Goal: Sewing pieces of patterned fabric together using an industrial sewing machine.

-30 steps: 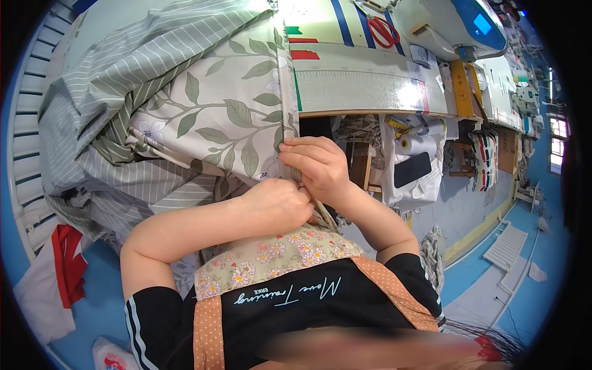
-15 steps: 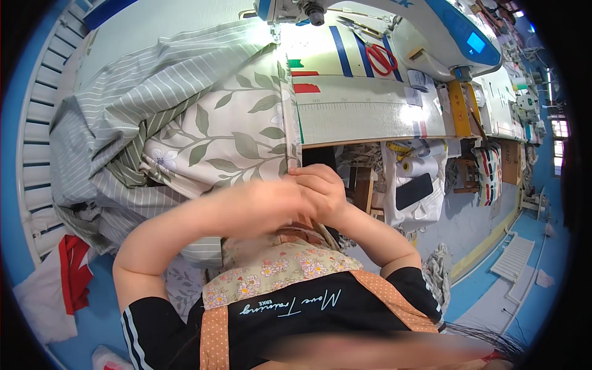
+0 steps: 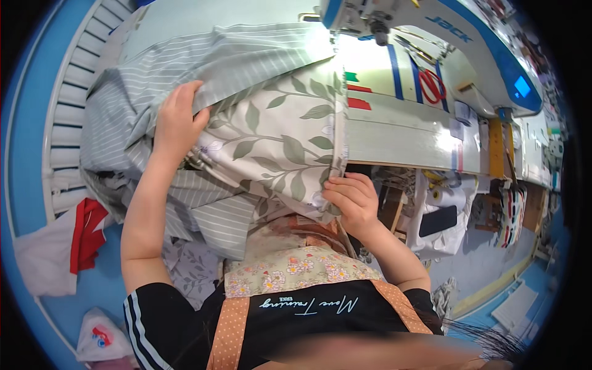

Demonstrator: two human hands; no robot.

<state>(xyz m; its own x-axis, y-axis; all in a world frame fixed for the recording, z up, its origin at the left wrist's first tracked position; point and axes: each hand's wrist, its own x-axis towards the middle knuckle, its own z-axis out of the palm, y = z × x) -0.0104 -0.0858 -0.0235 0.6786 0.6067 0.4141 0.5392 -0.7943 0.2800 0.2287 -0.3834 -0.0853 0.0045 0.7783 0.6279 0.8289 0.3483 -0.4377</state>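
A large cloth, grey with white stripes on one face and printed with green leaves on the other, spreads over the sewing table. My left hand (image 3: 177, 120) rests on the grey striped fabric (image 3: 246, 65) beside its folded edge, fingers stretched and thumb apart. At the table's front edge my right hand (image 3: 353, 200) pinches the near end of the hem on the leaf-print fabric (image 3: 274, 135). That hem runs straight away from me, up to the needle area of the sewing machine (image 3: 456, 31), where bright light washes out the detail.
Red-handled scissors (image 3: 433, 86) lie on the table right of the machine's needle. Below its edge, a white cloth pouch holds a dark phone (image 3: 438, 221) and a thread cone (image 3: 445, 197). A white railing (image 3: 65, 132) stands left. Red and white cloth (image 3: 86, 237) hangs below it.
My left hand has left my right hand and moved left onto the striped fabric. The leaf-print face is spread wider and flatter. My right hand stays at the hem; the whole view has shifted.
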